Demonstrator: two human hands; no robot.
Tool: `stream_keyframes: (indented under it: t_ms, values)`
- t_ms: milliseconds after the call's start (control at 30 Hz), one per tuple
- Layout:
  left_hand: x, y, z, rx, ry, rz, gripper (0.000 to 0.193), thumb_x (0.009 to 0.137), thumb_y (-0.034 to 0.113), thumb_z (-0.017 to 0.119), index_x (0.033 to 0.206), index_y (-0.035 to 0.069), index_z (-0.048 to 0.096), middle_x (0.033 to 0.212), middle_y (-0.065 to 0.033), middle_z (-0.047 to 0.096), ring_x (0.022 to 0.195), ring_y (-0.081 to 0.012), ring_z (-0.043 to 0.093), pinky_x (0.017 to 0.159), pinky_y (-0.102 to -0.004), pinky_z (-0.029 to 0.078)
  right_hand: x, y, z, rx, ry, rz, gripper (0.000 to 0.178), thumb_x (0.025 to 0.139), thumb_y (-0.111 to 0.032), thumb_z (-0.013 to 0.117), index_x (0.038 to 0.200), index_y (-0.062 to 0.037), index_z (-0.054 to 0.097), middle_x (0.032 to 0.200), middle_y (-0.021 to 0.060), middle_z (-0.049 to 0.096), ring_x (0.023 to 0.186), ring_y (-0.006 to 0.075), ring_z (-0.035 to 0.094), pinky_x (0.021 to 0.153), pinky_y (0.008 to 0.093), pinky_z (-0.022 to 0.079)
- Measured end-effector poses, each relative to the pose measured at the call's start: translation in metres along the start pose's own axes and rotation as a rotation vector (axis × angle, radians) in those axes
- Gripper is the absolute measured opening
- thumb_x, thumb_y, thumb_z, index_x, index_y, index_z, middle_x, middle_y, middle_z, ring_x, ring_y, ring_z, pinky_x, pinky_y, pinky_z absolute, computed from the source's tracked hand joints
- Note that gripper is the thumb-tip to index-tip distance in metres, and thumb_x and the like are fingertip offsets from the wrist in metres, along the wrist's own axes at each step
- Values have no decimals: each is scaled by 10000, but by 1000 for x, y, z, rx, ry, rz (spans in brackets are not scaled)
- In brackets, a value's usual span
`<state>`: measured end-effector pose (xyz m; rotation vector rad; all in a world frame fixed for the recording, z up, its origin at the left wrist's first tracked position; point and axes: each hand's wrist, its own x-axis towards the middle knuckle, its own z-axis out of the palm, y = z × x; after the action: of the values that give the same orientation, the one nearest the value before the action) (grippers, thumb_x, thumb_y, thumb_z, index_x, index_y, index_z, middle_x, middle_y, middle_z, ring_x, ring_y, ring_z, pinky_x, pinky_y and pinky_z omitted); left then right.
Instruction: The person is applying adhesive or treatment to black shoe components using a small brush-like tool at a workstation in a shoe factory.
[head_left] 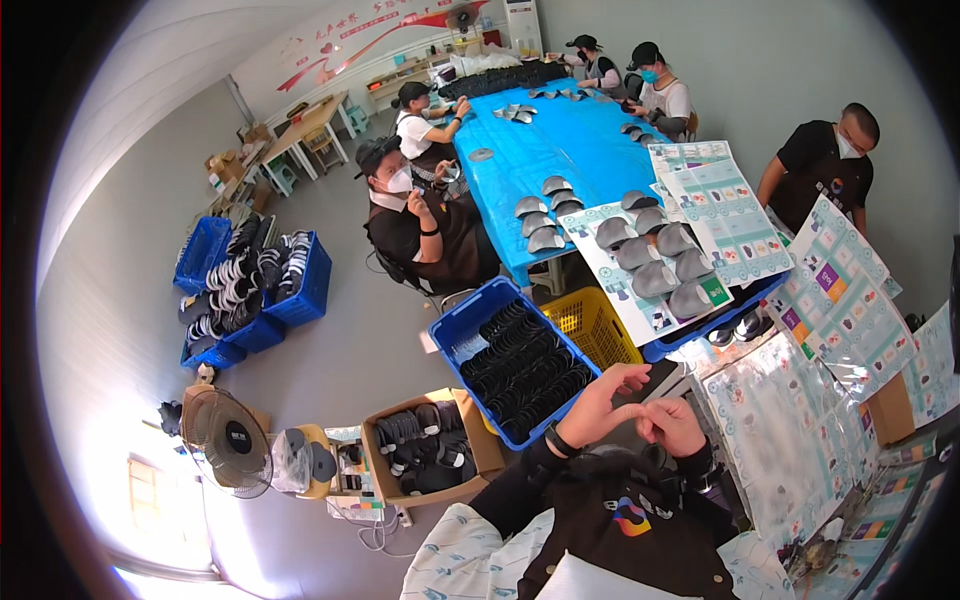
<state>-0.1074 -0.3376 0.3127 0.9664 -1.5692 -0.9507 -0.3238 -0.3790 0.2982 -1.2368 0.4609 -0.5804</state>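
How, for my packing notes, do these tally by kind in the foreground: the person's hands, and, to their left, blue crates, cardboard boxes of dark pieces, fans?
Hands (left hand, right hand): 2
Blue crate: 1
Cardboard box: 1
Fan: 1
Total: 5

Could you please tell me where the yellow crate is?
In the head view, the yellow crate sits right of centre, between the blue crate of dark curved pieces and the printed sheet bearing grey pieces, beyond the left hand.

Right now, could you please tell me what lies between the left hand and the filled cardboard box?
In the head view, the blue crate of black pieces lies between them.
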Motion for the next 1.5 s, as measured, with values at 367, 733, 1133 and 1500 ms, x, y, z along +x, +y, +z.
stream_keyframes:
  t_ms: [367,733,1133,1500]
  values:
    - [-18,-10,-7,-34,79,-18,631,925,105,804,1493,64,532,1302,-85,667,1181,-192,653,1029,-345,523,10,-1,12,-110,-44,83,310,1111,-236,557,886,-47,658,828,-7,626,699,70,541,636,244,432]
    - [-11,2,1,-31,20,-27,643,923,89,794,1506,83,520,1290,-85,650,1147,-192,641,1024,-348,518,-4,-7,2,-80,-38,62,348,1122,-230,507,855,-45,631,850,25,632,721,77,556,622,230,414]
    - [-6,3,7,-154,-33,-63,659,915,88,793,1513,82,517,1261,-77,652,1162,-196,642,1026,-345,518,-6,-1,3,55,-55,-30,256,1081,-161,543,870,-39,625,825,26,609,704,76,529,629,227,408]
    - [3,14,4,58,-10,40,695,879,101,834,1499,64,523,1257,-86,657,1140,-213,652,1015,-351,530,-18,-16,1,-40,15,61,361,1118,-241,533,850,-22,636,829,51,626,704,114,549,627,249,419]
